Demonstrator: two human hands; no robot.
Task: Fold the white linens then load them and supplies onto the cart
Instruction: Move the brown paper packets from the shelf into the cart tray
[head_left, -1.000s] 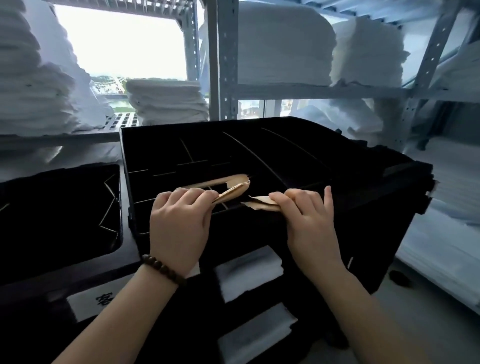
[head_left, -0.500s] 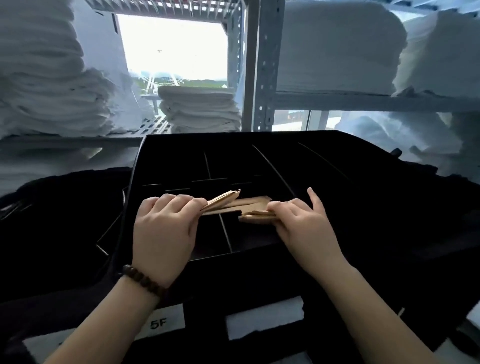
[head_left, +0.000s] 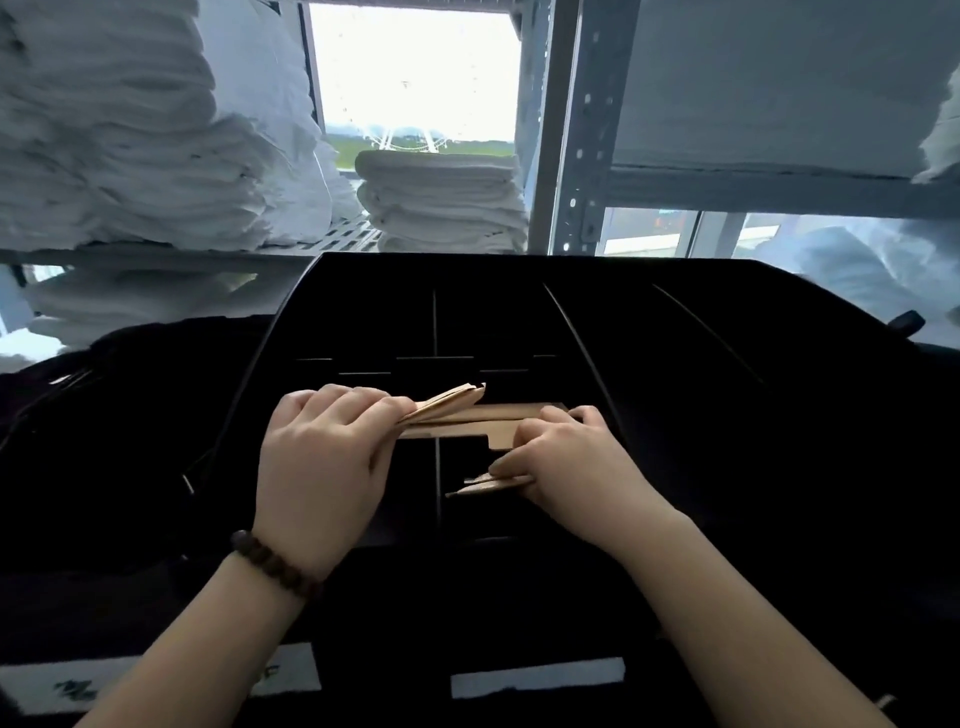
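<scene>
The tan packets (head_left: 451, 401) fan out from my left hand (head_left: 322, 467), fingers curled round them. My right hand (head_left: 566, 467) pinches a flat packet (head_left: 491, 483) lower, nearer me. A stack (head_left: 467, 427) lies between my hands in the black tray (head_left: 675, 364). White towels (head_left: 441, 202) sit behind.

Grey perforated steel upright (head_left: 576, 130), right of centre, joined to a horizontal shelf beam (head_left: 779, 189). Bright window (head_left: 415, 67) to its left; white Ferris wheel (head_left: 402, 137) outside. Dark wooden bead bracelet (head_left: 275, 564), lower left.
</scene>
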